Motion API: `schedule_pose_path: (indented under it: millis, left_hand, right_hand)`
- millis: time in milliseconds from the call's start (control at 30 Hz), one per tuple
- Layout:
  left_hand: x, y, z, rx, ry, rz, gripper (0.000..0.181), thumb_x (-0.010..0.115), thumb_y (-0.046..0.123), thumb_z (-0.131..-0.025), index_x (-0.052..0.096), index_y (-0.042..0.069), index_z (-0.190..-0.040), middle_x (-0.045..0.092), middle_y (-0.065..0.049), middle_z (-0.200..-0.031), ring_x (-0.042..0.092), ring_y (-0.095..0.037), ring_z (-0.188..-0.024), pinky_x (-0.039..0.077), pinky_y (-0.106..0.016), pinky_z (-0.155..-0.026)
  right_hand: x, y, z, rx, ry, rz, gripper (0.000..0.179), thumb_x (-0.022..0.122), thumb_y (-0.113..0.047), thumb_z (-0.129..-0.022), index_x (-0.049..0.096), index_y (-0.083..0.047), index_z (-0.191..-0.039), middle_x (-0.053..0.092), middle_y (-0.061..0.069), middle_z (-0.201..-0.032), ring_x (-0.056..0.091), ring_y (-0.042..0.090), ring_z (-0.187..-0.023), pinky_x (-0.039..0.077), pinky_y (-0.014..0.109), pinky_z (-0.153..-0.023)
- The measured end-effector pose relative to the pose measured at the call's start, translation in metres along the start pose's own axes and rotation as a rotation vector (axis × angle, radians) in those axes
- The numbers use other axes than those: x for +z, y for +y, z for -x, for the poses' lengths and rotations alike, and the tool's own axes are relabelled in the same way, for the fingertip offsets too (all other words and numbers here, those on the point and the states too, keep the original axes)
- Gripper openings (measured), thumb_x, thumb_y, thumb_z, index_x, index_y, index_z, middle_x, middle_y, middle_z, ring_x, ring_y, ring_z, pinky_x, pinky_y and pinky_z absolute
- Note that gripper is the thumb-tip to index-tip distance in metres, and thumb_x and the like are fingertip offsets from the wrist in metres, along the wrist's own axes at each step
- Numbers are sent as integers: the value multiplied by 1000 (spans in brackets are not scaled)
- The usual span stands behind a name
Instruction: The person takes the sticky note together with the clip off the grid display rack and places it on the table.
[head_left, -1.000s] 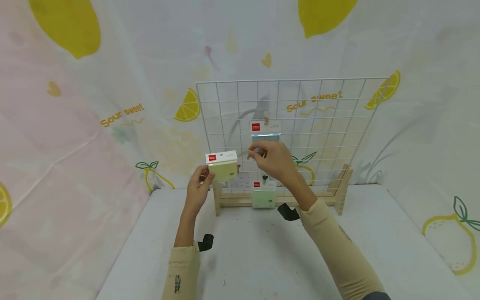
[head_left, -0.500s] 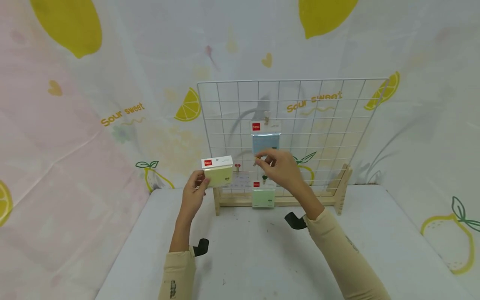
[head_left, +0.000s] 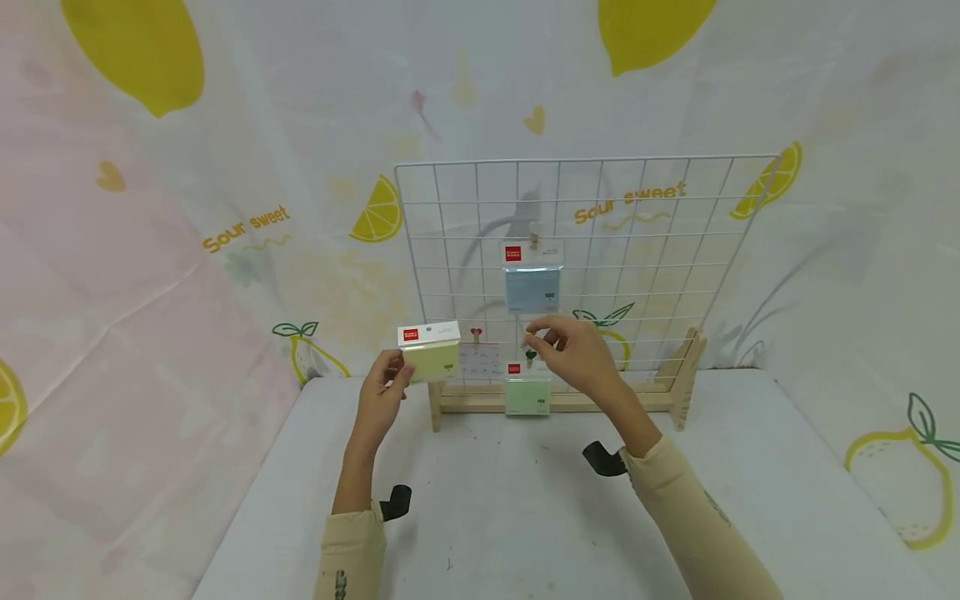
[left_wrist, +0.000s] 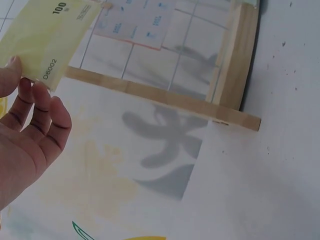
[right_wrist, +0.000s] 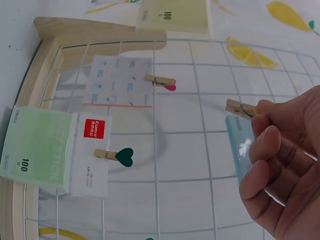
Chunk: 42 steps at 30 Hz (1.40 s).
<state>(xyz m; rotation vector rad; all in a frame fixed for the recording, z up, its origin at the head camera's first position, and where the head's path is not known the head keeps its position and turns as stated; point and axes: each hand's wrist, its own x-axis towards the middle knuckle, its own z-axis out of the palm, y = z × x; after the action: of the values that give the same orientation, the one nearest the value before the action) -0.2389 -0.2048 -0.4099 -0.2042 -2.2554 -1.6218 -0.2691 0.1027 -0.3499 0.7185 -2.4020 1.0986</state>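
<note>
Nearest me, the tan sleeves reach in over the white desk. I see the left hand pinching a yellow sticky-note pack at its left side, thumb across the front, the pack tilted before the lower left of the wire rack. The right hand's thumb and forefinger are clamped on a small wooden clip with yellow at one end; I can't tell whether it touches the wires. On the rack, I have a green pack low down under a green-heart clip, a printed sheet beside it on a red-heart clip, and a blue pack hanging above. Behind stands the lemon-print backdrop.
</note>
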Motion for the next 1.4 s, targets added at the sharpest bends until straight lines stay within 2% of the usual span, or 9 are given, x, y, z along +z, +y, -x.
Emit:
schedule_pose_path:
  millis: [100, 233, 300, 533, 600, 1000, 1233, 1400]
  left_hand:
    - [-1, -17, -2, 8, 5, -6, 23, 58, 21, -101, 57, 11, -122, 57, -11, -109, 54, -24, -91, 47, -27, -66]
    - [-2, -16, 0, -9, 12, -14, 23, 57, 17, -101, 57, 7, -122, 57, -15, -109, 54, -24, -90, 47, -27, -67]
    - [-3, -14, 2, -16, 14, -18, 22, 57, 14, -101, 56, 5, -121, 57, -17, -108, 54, -25, -90, 48, -29, -67]
    - [-9, 14, 14, -20, -6, -19, 21, 56, 5, -100, 54, -4, -119, 56, -21, -106, 54, -32, -88, 48, -30, -67]
    - [-11, 14, 15, -33, -10, -16, 21, 56, 5, -100, 54, -4, -120, 56, -20, -106, 54, -32, -88, 48, -30, -66]
    - [-21, 0, 23, -61, -33, -30, 21, 55, 4, -100, 54, -3, -120, 53, -18, -101, 51, -27, -82, 49, -33, -65]
    - [-26, -5, 30, -110, -50, -63, 21, 54, 3, -101, 53, -3, -120, 51, -18, -100, 52, -31, -84, 46, -25, -62]
    - [-30, -10, 31, -112, -79, -67, 21, 53, 2, -101, 52, -3, -121, 51, -19, -100, 52, -34, -84, 45, -24, -62]
  right_hand:
    - [-1, 2, 4, 15, 6, 0, 16, 73, -18, -91, 74, -10, -105, 63, -3, -72, 53, 14, -60, 43, 32, -51]
    - [-4, 5, 8, 32, -1, -3, 17, 72, -20, -92, 73, -10, -106, 63, -4, -73, 53, 14, -60, 43, 31, -50]
    - [-5, 6, 10, 33, -4, -10, 17, 72, -19, -92, 73, -10, -105, 64, -4, -73, 53, 13, -60, 42, 31, -49]
    - [-7, 12, 16, 25, 20, 0, 13, 73, -17, -91, 73, -12, -103, 65, -1, -72, 53, 14, -58, 42, 30, -49]
    - [-7, 15, 18, 27, 26, -3, 13, 73, -17, -91, 73, -11, -103, 66, -1, -73, 53, 13, -58, 43, 30, -50]
    - [-12, 36, 38, 56, 25, -62, 12, 73, -13, -90, 74, -11, -102, 64, -4, -72, 53, 13, -55, 42, 26, -49]
    - [-15, 47, 49, 40, 75, -92, 13, 75, -9, -88, 74, -7, -102, 66, -1, -71, 50, 12, -51, 41, 26, -46]
    - [-16, 54, 56, 53, 84, -102, 15, 75, -7, -87, 74, -6, -102, 64, -2, -69, 48, 13, -51, 40, 26, -46]
